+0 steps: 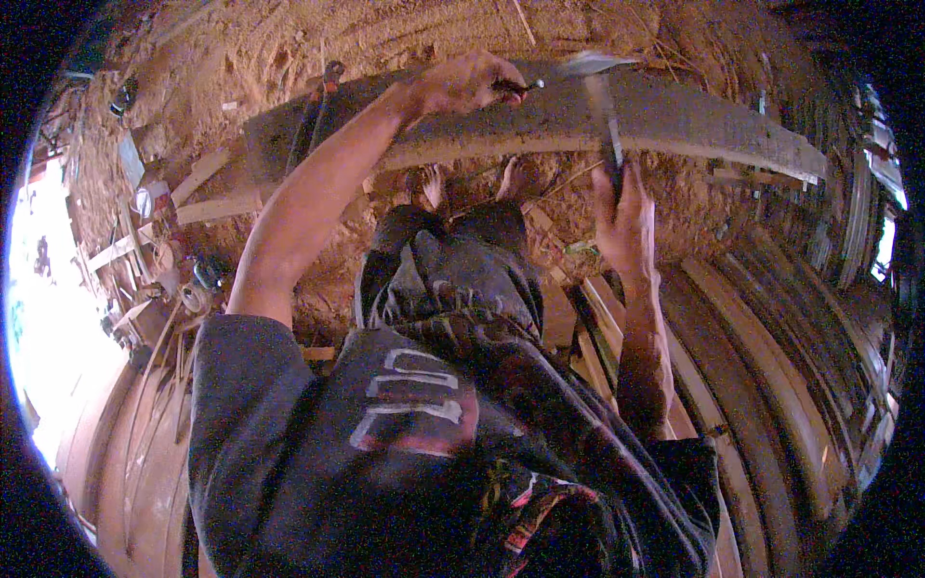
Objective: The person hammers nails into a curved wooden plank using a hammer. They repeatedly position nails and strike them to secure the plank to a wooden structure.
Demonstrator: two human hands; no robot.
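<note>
My left hand (472, 82) is closed over the far side of a long dark wooden plank (703, 120). It grips a short dark metal rod (539, 84), whose small bright end sticks out to the right; most of it is hidden by the fingers. To the right, my right hand (626, 212) is wrapped round the dark handle of a hammer (607, 120). The hammer points away from me over the plank, its head smeared by motion and apart from the rod. The plank lies crosswise beyond my bare feet.
A long-handled dark tool (310, 120) with reddish parts rests against the plank's left part. Stacked boards (771, 356) fill the right side. Wood offcuts (198, 178) and a white container (151, 199) lie at left. Loose brown soil or sawdust (385, 29) covers the far ground.
</note>
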